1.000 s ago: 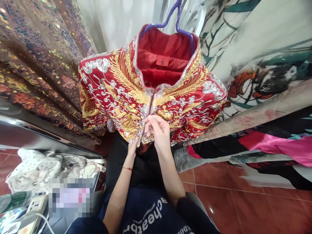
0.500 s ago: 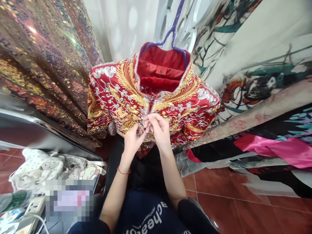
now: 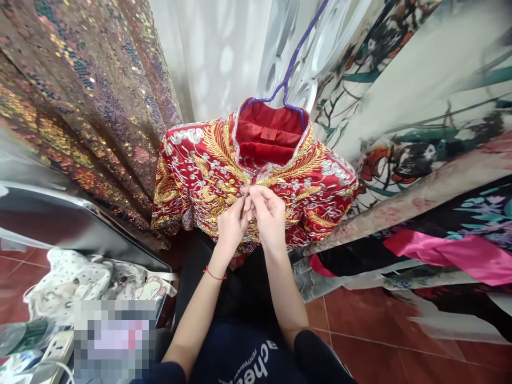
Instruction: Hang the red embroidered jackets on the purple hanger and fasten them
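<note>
Head view, clock positions taken from frame centre. Red jacket [image 3: 236,176] with gold and silver embroidery sits dead centre, collar toward 12, hung on a purple hanger [image 3: 285,84] at 1 o'clock whose arms go into the collar. Red size tag [image 3: 268,134] marked S inside the neck, at 12.

Left hand [image 3: 232,224] at 7 o'clock, right hand [image 3: 271,216] at 5, both low on the jacket's front opening. Left: thumb and fingers pinched together on the front edge. Right: same, thumb and index clamped on the edge, tips touching or almost touching the left's. Exact bit between the tips is too small to make out. Red bracelet [image 3: 215,274] on left wrist, 7 o'clock.

Surroundings: sequined fabric [image 3: 100,96] at 10, just beside the jacket's sleeve. White patterned cloth [image 3: 380,117] at 2, near the opposite sleeve. Pink cloth [image 3: 444,256] over dark fabric between 3 and 4. Spotted white cloth [image 3: 76,282], power strip [image 3: 58,346] and bottle [image 3: 32,336] toward 8. Red tiled floor [image 3: 368,325] at 4 to 5.
</note>
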Demonstrator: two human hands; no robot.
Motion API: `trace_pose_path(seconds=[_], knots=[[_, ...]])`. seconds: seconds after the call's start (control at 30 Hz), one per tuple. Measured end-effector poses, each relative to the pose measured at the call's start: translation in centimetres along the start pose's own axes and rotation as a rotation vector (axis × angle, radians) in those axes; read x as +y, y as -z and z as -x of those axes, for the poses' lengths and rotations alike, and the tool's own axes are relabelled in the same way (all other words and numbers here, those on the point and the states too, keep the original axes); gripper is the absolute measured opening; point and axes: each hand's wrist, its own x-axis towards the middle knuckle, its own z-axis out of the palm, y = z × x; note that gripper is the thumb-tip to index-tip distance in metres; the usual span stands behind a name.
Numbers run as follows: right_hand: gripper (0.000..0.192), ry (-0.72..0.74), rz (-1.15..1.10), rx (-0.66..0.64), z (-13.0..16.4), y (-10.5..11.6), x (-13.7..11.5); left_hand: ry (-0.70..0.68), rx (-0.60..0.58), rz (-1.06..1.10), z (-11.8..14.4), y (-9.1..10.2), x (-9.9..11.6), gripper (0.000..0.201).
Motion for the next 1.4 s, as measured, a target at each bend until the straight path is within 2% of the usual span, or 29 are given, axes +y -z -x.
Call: trace_pose_path(seconds=[0.23,0.3,0.37,0.43,0.5,0.57,0.63,0.73,0.87,0.97,1.07,1.13,1.2,1.27,1.33,1.4], knots=[[0.024,0.103,0.020,0.023,-1.1,-1.1,-1.5,0.013,-0.044,-0.026,-0.7,0.5,0.4,0.025],[0.026,0.127,0.088,0.026,-1.3,-0.8,-1.3,0.001,-0.079,-0.046,-1.4,1.6,0.6,0.024],[0.029,0.127,0.155,0.021,-1.6,-0.3,-0.9,-0.038,-0.063,-0.021,-2.2,3.4,1.2,0.026],[0.031,0.106,0.189,0.006,-1.9,0.2,-0.7,-0.122,0.036,0.035,-3.3,5.7,2.2,0.035],[0.030,0.085,0.192,0.002,-2.2,0.6,-0.6,-0.262,0.136,0.030,-4.4,8.0,3.4,0.044],[0.030,0.080,0.196,0.007,-2.4,0.8,-0.7,-0.417,0.138,-0.093,-5.8,9.7,4.6,0.040],[0.031,0.085,0.217,0.004,-2.5,0.9,-0.9,-0.520,0.092,-0.263,-7.0,10.8,5.5,0.029],[0.032,0.089,0.255,-0.027,-2.5,1.0,-1.4,-0.568,0.053,-0.442,-8.2,11.3,6.1,0.023],[0.033,0.087,0.314,-0.025,-2.3,1.0,-2.1,-0.577,0.078,-0.448,-8.5,11.4,6.3,0.022],[0.041,0.123,0.532,0.094,-2.2,0.9,-2.3,-0.551,0.076,-0.410,-8.2,11.4,6.7,0.022],[0.044,0.218,0.783,0.232,-2.1,1.1,-2.7,-0.536,0.113,-0.365,-8.1,11.4,7.0,0.023],[0.039,0.360,0.878,0.191,-2.1,1.9,-3.4,-0.535,0.142,-0.281,-8.3,11.6,7.0,0.019],[0.031,0.568,0.959,0.167,-2.3,3.5,-4.5,-0.547,0.189,-0.201,-8.8,12.3,6.6,0.023],[0.023,0.756,1.076,0.283,-2.7,5.8,-5.9,-0.560,0.272,-0.185,-9.7,13.5,5.5,0.039],[0.030,0.826,1.217,0.418,-3.3,8.7,-7.1,-0.552,0.334,-0.217,-11.0,14.7,3.8,0.047],[0.039,0.797,1.334,0.399,-4.0,11.5,-7.6,-0.538,0.295,-0.235,-12.5,15.4,1.7,0.039]])
